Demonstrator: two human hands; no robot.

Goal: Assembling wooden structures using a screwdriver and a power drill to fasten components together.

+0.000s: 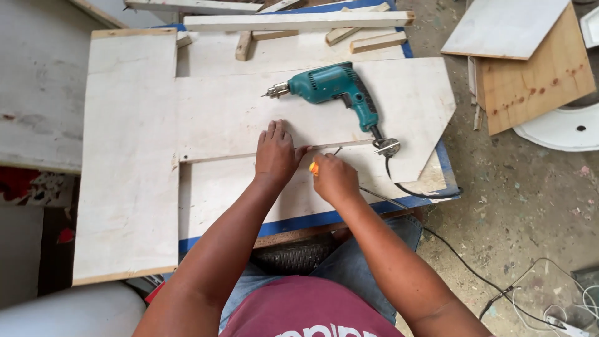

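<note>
Dusty floor (511, 187) lay all around, littered with a plywood offcut (536, 75) and a loose cable, and the desk (324, 218) with its blue edge carried a big pale board (131, 156). Across it lay a second board (249, 112) with a thin wood strip (340, 146) along its near edge. A teal drill (334, 87) rested on that board, bit pointing left, its cord trailing off the desk's right side.

The left hand (274, 153) pressed flat, fingers spread and grasping nothing, pinning the board by the strip. The right hand (334, 178) was clenched round a small orange-tipped tool (314, 167), tip just beside the strip.

Risk, as I judged it: a slip toward that close thumb, or the unclamped strip skidding sideways. The dangling cord could snag a knee and drag the drill.
</note>
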